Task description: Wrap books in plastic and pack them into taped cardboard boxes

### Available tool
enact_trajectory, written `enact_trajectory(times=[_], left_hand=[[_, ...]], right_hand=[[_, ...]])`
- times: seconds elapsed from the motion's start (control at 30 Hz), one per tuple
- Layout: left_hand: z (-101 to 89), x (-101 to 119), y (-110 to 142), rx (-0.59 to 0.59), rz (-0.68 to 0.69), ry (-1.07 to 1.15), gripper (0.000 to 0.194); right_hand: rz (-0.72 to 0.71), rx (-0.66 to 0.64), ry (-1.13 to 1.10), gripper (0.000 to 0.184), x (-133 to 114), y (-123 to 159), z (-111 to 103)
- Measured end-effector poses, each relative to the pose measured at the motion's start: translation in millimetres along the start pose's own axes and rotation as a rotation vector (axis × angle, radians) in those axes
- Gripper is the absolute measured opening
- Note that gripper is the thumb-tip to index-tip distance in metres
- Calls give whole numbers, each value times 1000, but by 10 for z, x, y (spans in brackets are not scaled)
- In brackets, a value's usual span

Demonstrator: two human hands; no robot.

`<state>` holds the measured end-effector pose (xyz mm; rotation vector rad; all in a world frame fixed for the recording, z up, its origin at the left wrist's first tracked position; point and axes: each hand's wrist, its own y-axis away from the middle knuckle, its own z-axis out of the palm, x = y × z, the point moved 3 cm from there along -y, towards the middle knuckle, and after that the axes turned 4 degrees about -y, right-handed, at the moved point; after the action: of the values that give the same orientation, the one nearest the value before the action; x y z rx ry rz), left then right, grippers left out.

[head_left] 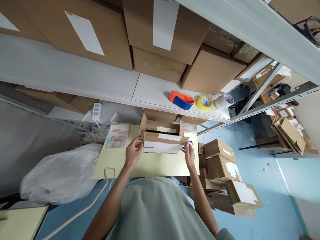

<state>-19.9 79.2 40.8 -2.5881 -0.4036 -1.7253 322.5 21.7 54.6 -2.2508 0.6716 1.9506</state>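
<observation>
Brown cardboard box (162,138) between left hand (134,150) and right hand (189,154).

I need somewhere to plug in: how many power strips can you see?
1. The white power strip is on the lower shelf, beyond the far left corner of the table. Others may be hidden behind boxes.

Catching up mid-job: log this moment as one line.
left hand: at left end of open box | right hand: at right end | shelf: yellow tape roll
</observation>
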Motion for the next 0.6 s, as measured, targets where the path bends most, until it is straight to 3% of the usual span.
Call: enact_trajectory(times=[0.1,0.23,0.37,0.43,0.53,0.6], left_hand=[[27,-151,112,-48,-53,-34,19],[60,-488,256,-70,-230,-110,5],[-5,-633,331,-93,-308,22,23],[-125,-483,335,41,-229,-15,35],[-285,33,326,315,53,-201,41],[-243,417,301,307,239,-275,42]], right_hand=[[107,2,-36,86,164,89,-1],[233,-55,-11,97,433,205,-7],[270,-55,20,99,363,206,-124],[212,-29,57,94,144,142,-194],[26,-52,125,73,-312,8,-181],[-85,-124,140,63,-572,-64,-40]])
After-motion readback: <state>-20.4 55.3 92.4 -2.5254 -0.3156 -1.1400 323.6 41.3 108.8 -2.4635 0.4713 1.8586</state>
